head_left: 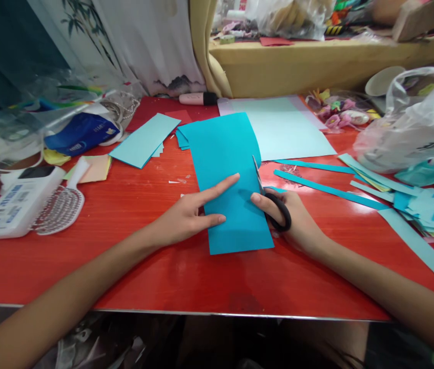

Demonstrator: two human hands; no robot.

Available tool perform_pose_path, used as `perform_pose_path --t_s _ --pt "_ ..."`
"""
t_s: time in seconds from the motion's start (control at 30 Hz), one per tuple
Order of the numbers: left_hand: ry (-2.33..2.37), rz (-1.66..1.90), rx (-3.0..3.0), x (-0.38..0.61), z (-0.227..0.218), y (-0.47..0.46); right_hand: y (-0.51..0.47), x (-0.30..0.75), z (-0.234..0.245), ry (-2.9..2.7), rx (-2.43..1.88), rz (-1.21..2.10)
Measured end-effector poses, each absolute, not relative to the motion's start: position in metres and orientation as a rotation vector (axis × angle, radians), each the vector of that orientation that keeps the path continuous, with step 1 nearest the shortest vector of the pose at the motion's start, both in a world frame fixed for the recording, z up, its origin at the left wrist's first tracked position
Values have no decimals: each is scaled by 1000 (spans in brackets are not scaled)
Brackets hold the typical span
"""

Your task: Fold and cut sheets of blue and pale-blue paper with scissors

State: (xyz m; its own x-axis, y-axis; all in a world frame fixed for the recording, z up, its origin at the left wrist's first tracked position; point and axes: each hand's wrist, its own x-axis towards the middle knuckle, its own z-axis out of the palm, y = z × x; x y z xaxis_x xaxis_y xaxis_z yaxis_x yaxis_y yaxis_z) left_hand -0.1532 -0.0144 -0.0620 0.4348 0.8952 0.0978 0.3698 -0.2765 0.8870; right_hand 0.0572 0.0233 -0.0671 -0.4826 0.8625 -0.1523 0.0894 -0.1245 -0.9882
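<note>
A long teal paper sheet (226, 169) lies on the red table (163, 277) in front of me. My left hand (189, 215) rests on the sheet's left edge, index finger stretched across it, the other fingers flat. My right hand (291, 218) is closed in the black handles of a pair of scissors (268, 197). The blades point away from me along the sheet's right edge, partway into the paper.
Cut teal strips (355, 197) lie to the right, beside a plastic bag (412, 123). A pale blue sheet (286, 128) lies behind, a smaller teal piece (145, 139) to the left. A white hairbrush (61, 205) and a white device (13, 202) sit far left. A marker (197, 98) lies at the back.
</note>
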Motion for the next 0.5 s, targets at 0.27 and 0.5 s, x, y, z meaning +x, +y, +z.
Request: perform_pose_path --t_s 0.27,0.5 --pt "1085 761 1858 -153 -65 -14 24 57 -68 -1566 -1045 1667" --pt "1041 765 1861 -153 -65 -14 24 57 -69 -1618 -1032 1588"
